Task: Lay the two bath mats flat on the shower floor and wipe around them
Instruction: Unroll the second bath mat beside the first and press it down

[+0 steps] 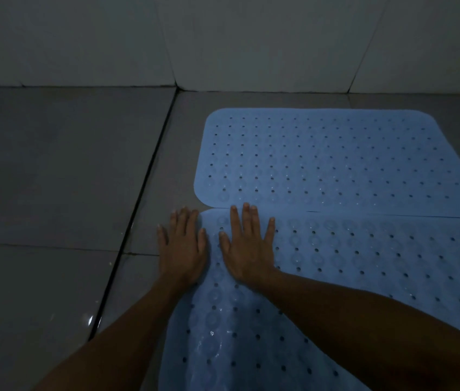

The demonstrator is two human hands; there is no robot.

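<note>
Two blue bath mats on the grey tiled shower floor (54, 170), both perforated with rows of small holes.

Far mat (336, 162): centre-right of frame, lying flat, long axis running left-right, roughly parallel to the wall (223, 38) at the top. All four rounded corners are visible.

Near mat (364, 263): lower right, runs off the right and bottom edges of the frame, so its full length can't be judged. Its far edge sits right along the far mat's near edge; at the seam they touch or slightly overlap, can't tell which. Lower centre, near the bottom of the frame, its surface looks rippled and shiny, not fully flat.

Two hands, both palms down, at the near mat's upper-left corner, centre of frame.
- Left hand (182, 246): fingers straight and slightly spread, sitting across the mat's left edge, partly on the mat, partly on bare tile.
- Right hand (247, 245): fingers straight and spread, thumb out to the left, flat on the mat, fingertips reaching the seam with the far mat.

Hands are just beside each other, not touching. Both forearms enter from the bottom of the frame.

A dark grout line (138, 198) runs diagonally down the floor, left of the mats.
</note>
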